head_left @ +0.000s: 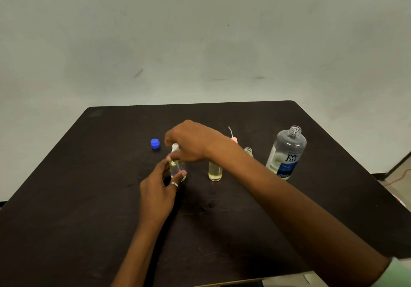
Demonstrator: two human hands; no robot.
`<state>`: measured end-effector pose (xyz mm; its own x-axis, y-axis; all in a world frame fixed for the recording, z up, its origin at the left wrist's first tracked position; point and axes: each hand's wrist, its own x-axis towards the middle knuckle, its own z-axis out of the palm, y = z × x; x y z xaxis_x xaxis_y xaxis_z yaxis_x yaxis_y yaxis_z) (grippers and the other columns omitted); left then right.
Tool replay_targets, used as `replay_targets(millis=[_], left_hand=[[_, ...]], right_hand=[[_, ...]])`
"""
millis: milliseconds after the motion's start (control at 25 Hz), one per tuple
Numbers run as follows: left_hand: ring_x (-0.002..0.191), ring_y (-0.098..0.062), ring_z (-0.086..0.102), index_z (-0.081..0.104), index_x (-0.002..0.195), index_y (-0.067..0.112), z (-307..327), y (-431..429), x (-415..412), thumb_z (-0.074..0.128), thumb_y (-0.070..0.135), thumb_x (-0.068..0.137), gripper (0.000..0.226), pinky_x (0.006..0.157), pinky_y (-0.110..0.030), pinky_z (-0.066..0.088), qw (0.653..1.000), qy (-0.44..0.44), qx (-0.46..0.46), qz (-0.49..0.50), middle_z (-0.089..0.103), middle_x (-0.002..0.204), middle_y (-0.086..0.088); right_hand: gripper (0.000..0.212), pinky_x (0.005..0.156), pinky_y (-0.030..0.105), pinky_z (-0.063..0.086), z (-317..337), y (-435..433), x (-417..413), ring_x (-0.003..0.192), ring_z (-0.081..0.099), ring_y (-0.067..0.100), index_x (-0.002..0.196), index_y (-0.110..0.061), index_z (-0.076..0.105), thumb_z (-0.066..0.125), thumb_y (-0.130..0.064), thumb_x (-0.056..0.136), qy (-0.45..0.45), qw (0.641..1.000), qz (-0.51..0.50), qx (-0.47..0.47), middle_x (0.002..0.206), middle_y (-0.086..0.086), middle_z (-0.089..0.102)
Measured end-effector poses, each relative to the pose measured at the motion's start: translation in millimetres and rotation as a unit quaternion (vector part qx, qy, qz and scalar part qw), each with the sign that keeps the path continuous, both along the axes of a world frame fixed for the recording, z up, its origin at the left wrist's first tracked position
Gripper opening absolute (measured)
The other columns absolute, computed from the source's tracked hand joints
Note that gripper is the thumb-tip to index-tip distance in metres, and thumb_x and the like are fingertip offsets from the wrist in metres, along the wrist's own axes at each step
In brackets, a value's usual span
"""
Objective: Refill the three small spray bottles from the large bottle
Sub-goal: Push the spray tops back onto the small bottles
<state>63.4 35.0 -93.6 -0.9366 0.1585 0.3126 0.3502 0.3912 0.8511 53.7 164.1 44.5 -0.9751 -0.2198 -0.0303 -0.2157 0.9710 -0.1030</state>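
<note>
Small clear spray bottle (176, 168) of yellowish liquid stands on the dark tabletop (89, 197), well left of the large uncapped clear bottle with a blue label (287, 153). The left hand (158, 188) curls round its body, and the right hand (193, 142) pinches its white spray top (175, 147). An open second small bottle (215, 171) stands nearer the large bottle, and a round blue cap (155, 143) lies farthest left of it.
</note>
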Motion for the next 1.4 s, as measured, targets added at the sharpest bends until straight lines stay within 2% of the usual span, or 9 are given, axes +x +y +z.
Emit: replay_targets(millis=[120,280,480,600,680,840,1000,1200,1400], left_hand=[[0.093,0.015,0.059,0.061,0.13,0.025,0,1,0,0.075,0.03,0.087,0.046,0.074,0.002,0.041,1.0,0.0,-0.006,-0.001,0.07,0.108,0.015],[0.097,0.002,0.065,0.061,0.13,0.026,0,1,0,0.075,0.031,0.087,0.046,0.074,-0.002,0.044,1.0,-0.007,-0.005,-0.003,0.071,0.108,0.014],[0.095,0.009,0.062,0.061,0.13,0.025,0,1,0,0.076,0.031,0.086,0.047,0.073,-0.001,0.042,1.0,-0.016,-0.007,0.0,0.071,0.106,0.014],[0.09,0.014,0.059,0.06,0.129,0.023,2,2,1,0.075,0.021,0.087,0.044,0.074,-0.002,0.041,1.0,-0.016,-0.004,0.001,0.066,0.104,0.02],[0.091,0.009,0.06,0.059,0.131,0.02,2,2,1,0.072,0.011,0.088,0.046,0.076,-0.004,0.039,1.0,-0.013,-0.012,0.001,0.062,0.102,0.023],[0.103,-0.004,0.06,0.056,0.133,0.015,-1,1,2,0.068,-0.004,0.085,0.052,0.079,-0.007,0.041,1.0,-0.019,-0.019,-0.001,0.065,0.111,0.008],[0.099,-0.008,0.062,0.058,0.129,0.012,-3,1,0,0.069,-0.006,0.083,0.05,0.07,-0.002,0.041,1.0,-0.016,-0.024,0.005,0.07,0.112,0.0],[0.096,-0.015,0.066,0.059,0.128,0.011,0,1,1,0.07,-0.006,0.082,0.05,0.074,-0.011,0.045,0.999,-0.016,-0.029,0.003,0.07,0.106,-0.001],[0.102,-0.01,0.065,0.059,0.124,0.02,5,1,7,0.073,-0.001,0.082,0.049,0.079,-0.012,0.045,1.0,-0.017,-0.021,-0.001,0.062,0.099,0.02]], right_hand=[[0.036,0.087,0.028,0.047,4,0,-5,0.11,0.06,0.024,0.121,-0.017,0.065,0.068,-0.013,0.086,-0.021,0.998,0.043,0.036,0.123,0.006,0.064],[0.028,0.081,0.026,0.044,2,-2,-8,0.104,0.061,0.024,0.113,-0.015,0.068,0.066,-0.007,0.086,-0.017,0.998,0.043,0.032,0.117,0.007,0.065],[0.022,0.074,0.027,0.047,-6,-2,1,0.089,0.061,0.02,0.112,-0.007,0.064,0.061,-0.016,0.092,0.005,0.999,0.012,0.03,0.105,0.01,0.066],[0.02,0.068,0.029,0.039,-12,-6,13,0.077,0.052,0.018,0.108,-0.006,0.06,0.058,-0.02,0.094,0.042,0.999,-0.018,0.028,0.097,0.01,0.062],[0.019,0.066,0.031,0.039,-18,-14,19,0.074,0.05,0.019,0.103,-0.008,0.06,0.06,-0.024,0.093,0.076,0.995,-0.049,0.037,0.087,0.006,0.056],[0.016,0.066,0.035,0.038,-29,-31,22,0.072,0.059,0.021,0.082,-0.016,0.054,0.052,-0.025,0.096,0.146,0.977,-0.151,0.022,0.072,0.001,0.049],[0.02,0.081,0.039,0.047,-28,-36,18,0.065,0.045,0.02,0.094,-0.013,0.064,0.048,-0.025,0.098,0.118,0.971,-0.206,0.004,0.075,0.004,0.052],[0.021,0.08,0.036,0.047,-36,-39,14,0.059,0.046,0.017,0.092,-0.012,0.063,0.05,-0.028,0.098,0.105,0.966,-0.235,-0.003,0.071,0.004,0.054],[0.052,0.055,0.031,0.036,-36,-35,24,0.055,0.045,0.016,0.074,-0.014,0.059,0.041,-0.058,0.096,0.133,0.964,-0.231,-0.028,0.06,0.001,0.047]])
